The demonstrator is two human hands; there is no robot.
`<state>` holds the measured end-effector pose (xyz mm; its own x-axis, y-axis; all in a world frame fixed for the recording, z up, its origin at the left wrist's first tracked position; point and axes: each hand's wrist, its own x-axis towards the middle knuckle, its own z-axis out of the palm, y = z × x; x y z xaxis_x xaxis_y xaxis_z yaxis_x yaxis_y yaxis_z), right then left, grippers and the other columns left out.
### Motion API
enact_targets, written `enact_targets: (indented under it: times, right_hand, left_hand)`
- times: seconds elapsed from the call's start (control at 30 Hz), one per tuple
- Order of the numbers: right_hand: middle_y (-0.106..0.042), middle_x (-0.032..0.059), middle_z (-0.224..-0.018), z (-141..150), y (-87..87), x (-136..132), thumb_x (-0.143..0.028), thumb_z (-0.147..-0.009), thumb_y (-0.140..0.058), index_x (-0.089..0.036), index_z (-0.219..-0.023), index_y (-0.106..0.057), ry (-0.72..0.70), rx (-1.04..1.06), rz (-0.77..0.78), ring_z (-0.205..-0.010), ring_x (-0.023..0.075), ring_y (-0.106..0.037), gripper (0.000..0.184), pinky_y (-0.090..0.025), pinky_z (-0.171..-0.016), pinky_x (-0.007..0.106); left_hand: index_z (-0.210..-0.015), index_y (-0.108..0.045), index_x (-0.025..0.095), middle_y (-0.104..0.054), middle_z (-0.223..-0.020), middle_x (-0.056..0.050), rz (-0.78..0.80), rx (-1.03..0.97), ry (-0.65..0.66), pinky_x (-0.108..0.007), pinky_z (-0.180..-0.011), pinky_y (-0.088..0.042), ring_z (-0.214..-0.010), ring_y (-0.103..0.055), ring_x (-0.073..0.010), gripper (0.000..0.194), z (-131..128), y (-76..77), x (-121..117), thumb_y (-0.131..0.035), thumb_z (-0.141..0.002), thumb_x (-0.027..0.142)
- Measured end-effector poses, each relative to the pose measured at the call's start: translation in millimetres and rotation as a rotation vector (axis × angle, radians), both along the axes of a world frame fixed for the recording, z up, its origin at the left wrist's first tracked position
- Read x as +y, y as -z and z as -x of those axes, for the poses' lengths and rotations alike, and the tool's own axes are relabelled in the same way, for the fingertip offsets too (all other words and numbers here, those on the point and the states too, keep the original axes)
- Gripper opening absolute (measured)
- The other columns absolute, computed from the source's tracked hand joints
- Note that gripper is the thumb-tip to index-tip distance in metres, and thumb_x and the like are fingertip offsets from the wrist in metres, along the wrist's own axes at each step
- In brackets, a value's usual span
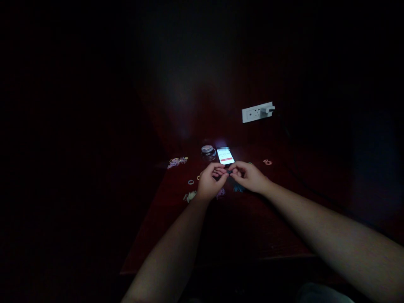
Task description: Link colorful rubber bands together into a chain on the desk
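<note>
Above the dark red table (170, 219), my left hand (211, 181) and my right hand (249, 176) meet with their fingers pinched together. Between their fingertips is a small dark piece (229, 172), bluish and too small to make out fully. Under and beside the hands lie little heaps of thin bands: a pale green heap (190, 196) by my left wrist, a purple heap (221, 193) between the hands and a teal heap (239, 189) below my right hand. To the left of my left hand rests a small ring (191, 182).
Behind the hands, a lit phone (225, 156) stands beside a clear lidded jar (208, 153). Purple and yellow bands (177, 162) lie at the far left, pinkish ones (267, 162) at the right. A white wall socket (257, 112) holds a plug. The surroundings are very dark.
</note>
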<state>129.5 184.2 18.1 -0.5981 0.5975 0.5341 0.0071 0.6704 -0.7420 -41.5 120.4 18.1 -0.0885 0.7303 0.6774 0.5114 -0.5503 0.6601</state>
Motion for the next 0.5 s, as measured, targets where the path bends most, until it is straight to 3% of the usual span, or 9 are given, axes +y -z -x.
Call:
enact_targets:
  times: [0.5]
  right_hand:
    - [-0.049,-0.0024,-0.064,0.7,-1.5,-1.7,-0.026,-0.082,-0.059,-0.015,-0.086,-0.06,0.041,0.025,-0.034,-0.056,0.0108,-0.042,0.012,-0.035,-0.051,0.023]
  left_hand:
    - [-0.095,-0.065,0.016,-0.069,-0.08,-0.003,0.002,0.023,0.006,-0.024,-0.067,-0.051,-0.072,-0.065,-0.0121,0.022,-0.6,0.9,0.7,-0.072,-0.074,0.015]
